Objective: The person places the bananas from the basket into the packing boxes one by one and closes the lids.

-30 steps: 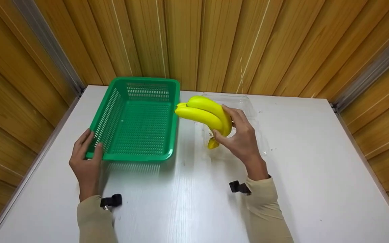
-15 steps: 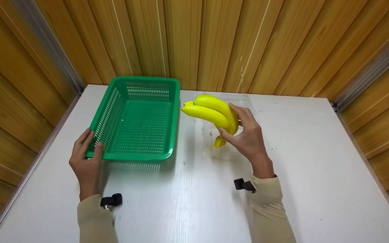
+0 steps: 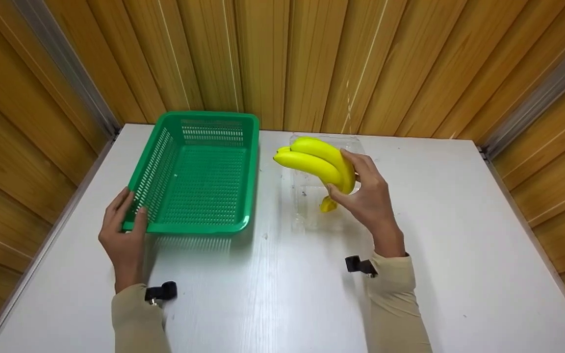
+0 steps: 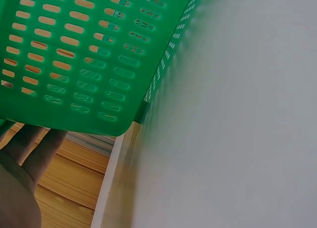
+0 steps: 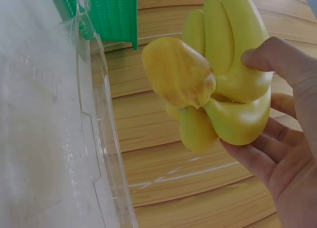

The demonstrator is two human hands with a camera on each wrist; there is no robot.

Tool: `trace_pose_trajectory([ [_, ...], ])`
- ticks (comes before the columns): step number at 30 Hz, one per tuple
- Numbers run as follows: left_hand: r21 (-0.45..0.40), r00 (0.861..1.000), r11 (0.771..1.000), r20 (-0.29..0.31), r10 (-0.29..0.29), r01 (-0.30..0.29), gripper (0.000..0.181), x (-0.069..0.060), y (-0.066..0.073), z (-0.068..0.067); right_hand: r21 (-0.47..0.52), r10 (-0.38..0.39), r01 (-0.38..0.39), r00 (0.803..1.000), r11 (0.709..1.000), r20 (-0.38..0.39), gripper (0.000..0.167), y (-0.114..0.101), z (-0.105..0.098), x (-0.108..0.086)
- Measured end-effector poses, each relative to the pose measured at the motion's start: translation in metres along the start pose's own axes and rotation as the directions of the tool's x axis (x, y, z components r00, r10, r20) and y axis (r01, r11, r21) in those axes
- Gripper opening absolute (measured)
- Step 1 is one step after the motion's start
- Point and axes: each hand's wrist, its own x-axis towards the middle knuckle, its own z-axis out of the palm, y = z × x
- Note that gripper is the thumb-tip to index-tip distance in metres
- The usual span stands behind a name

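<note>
My left hand [image 3: 123,240] grips the near left corner of a green plastic basket [image 3: 253,171], its thumb at the near rim and its fingers along the left side. In the left wrist view, the slotted wall of the basket [image 4: 64,54] fills the upper left. To the right, my right hand [image 3: 368,203] holds a bunch of yellow bananas [image 3: 314,166] between thumb and fingers, raised above a clear plastic tray [image 3: 304,215]. The stem end of the bunch [image 5: 178,74] faces the right wrist camera, and the banana tips point toward the basket in the head view.
The white table [image 3: 282,304] bears the basket and tray, with small dark specks scattered on it. Wood-patterned panels [image 3: 263,59] rise behind the table and at both sides. Each sleeve cuff carries a small black device [image 3: 162,291].
My right hand has shifted to the right with the bananas, so the gap between them and the basket has widened. The left hand and the basket have stayed put.
</note>
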Motion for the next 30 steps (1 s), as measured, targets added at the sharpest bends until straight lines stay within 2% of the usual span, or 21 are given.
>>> trace_pose_trajectory([
  [3,0.015,1.0,1.0,-0.003,-0.013,0.013,0.042,-0.003,0.007,0.0,-0.01,0.015,-0.015,1.0,1.0,0.007,0.074,0.002,-0.001,-0.002],
  [8,0.004,0.999,0.999,-0.007,-0.032,0.032,0.041,-0.009,0.032,-0.001,-0.03,0.039,-0.038,0.999,0.999,0.018,0.074,0.005,-0.003,-0.003],
  [11,-0.009,1.0,1.0,-0.005,-0.03,0.03,0.041,-0.008,0.041,0.0,-0.037,0.052,-0.052,0.999,0.998,0.011,0.074,0.007,-0.006,-0.003],
  [15,-0.017,1.0,1.0,0.0,-0.017,0.017,0.04,-0.005,0.043,0.001,-0.044,0.07,-0.07,0.997,0.997,0.013,0.074,0.009,-0.01,-0.003],
  [18,-0.013,1.0,1.0,0.0,-0.013,0.013,0.04,-0.005,0.039,0.0,-0.048,0.088,-0.087,0.996,0.995,0.032,0.073,0.011,-0.013,-0.003],
  [24,-0.008,0.999,0.998,-0.005,0.054,-0.054,0.041,-0.001,0.008,0.001,-0.051,0.12,-0.117,0.992,0.992,0.049,0.075,0.016,-0.017,-0.004],
  [27,-0.012,0.998,0.998,-0.008,0.055,-0.055,0.04,-0.001,0.018,0.0,-0.057,0.137,-0.134,0.988,0.989,0.065,0.075,0.018,-0.018,-0.004],
  [30,-0.022,1.0,0.999,-0.011,0.026,-0.026,0.039,-0.002,0.036,0.001,-0.07,0.16,-0.154,0.984,0.985,0.082,0.076,0.019,-0.02,-0.005],
])
